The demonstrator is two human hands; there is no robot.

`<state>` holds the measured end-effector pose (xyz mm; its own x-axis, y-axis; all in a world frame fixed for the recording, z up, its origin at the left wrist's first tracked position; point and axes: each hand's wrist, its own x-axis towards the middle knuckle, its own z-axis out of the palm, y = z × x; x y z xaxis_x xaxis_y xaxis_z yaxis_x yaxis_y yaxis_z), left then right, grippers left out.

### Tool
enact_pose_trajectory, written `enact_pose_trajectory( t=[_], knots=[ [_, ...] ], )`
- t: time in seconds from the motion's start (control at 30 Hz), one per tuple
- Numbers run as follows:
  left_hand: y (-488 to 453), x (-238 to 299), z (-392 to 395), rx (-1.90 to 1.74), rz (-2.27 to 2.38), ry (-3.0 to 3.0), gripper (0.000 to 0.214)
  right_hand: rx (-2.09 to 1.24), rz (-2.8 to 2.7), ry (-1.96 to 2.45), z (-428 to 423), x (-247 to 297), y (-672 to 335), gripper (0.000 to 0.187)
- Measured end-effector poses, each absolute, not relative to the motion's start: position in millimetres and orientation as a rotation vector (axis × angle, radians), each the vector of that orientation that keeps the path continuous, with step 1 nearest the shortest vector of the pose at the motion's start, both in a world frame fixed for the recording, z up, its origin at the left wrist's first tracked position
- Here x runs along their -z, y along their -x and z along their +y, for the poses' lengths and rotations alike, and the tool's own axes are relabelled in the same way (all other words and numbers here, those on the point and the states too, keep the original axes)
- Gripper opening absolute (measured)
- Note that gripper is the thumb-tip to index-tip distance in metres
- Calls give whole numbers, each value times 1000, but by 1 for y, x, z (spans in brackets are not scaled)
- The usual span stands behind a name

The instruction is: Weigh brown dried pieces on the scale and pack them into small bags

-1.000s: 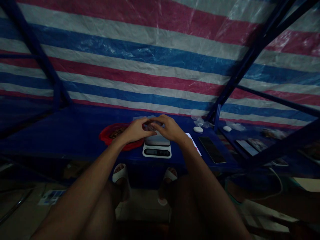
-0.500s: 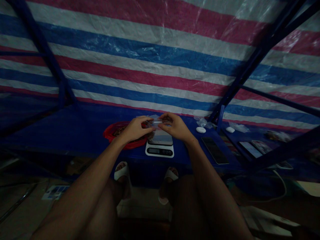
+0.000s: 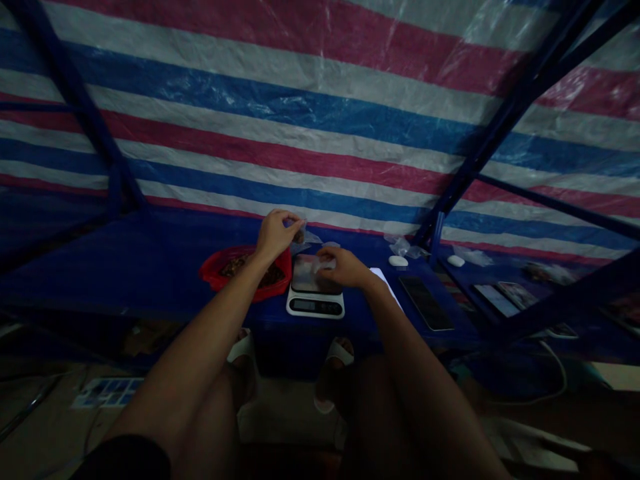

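Note:
My left hand [image 3: 275, 235] is closed in a pinch on a small clear plastic bag [image 3: 299, 237] with something brown in it, above and behind the scale. My right hand [image 3: 344, 267] is over the right side of the scale, fingers closed on another thin clear plastic bag [image 3: 320, 264]. Beneath it lies the kitchen scale [image 3: 316, 307], white with a dark display; its digits are too dim to read. To the left sits a red plastic basket [image 3: 210, 268] holding many small brown pieces [image 3: 267, 277], partly hidden by my left forearm.
A dark phone [image 3: 425, 303] lies right of the scale, with a white rounded case [image 3: 399, 261] and crumpled plastic bags [image 3: 405, 247] behind it. A bright white flat thing [image 3: 383, 280] shows beside my right forearm. Blue frame posts [image 3: 465, 167] flank the blue table [image 3: 165, 257].
My hands were together over the scale at one clear bag. Now they are apart: the left has moved up and back with the filled bag, while the right is lower, with another bag.

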<state>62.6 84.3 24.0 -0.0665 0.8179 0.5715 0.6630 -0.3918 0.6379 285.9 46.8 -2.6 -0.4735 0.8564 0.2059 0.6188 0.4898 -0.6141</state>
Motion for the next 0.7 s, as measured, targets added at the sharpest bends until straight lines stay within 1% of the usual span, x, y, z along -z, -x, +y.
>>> enact_pose_trajectory(
  t=[0.07, 0.17, 0.23, 0.27, 0.37, 0.43, 0.47, 0.57, 0.67, 0.7],
  knots=[
    [-62, -17, 90, -1277, 1699, -2065, 29, -621, -2282, 1229, 47, 3, -286, 45],
    [-60, -9, 89, -974, 1817, -2105, 29, -544, -2275, 1213, 47, 3, -287, 59],
    [-60, -8, 85, -832, 1914, -2163, 27, -448, -2215, 1144, 44, -2, -284, 62],
    [-59, -9, 83, -800, 1956, -2205, 26, -391, -2183, 1093, 40, -6, -281, 58],
    [-57, -17, 81, -802, 1950, -2291, 28, -254, -2155, 934, 22, -24, -263, 37],
    [-53, -24, 82, -799, 1822, -2306, 27, -264, -2250, 879, 5, -34, -244, 19],
    [-50, -27, 83, -779, 1735, -2318, 26, -301, -2335, 869, -4, -38, -234, 17],
    [-41, -30, 84, -755, 1498, -2389, 25, -359, -2606, 808, -22, -36, -199, 21],
    [-33, -28, 80, -845, 1466, -2451, 30, -360, -2700, 785, -25, -25, -165, 42],
    [-31, -28, 78, -880, 1512, -2464, 32, -329, -2696, 889, -24, -22, -155, 42]
  ],
)
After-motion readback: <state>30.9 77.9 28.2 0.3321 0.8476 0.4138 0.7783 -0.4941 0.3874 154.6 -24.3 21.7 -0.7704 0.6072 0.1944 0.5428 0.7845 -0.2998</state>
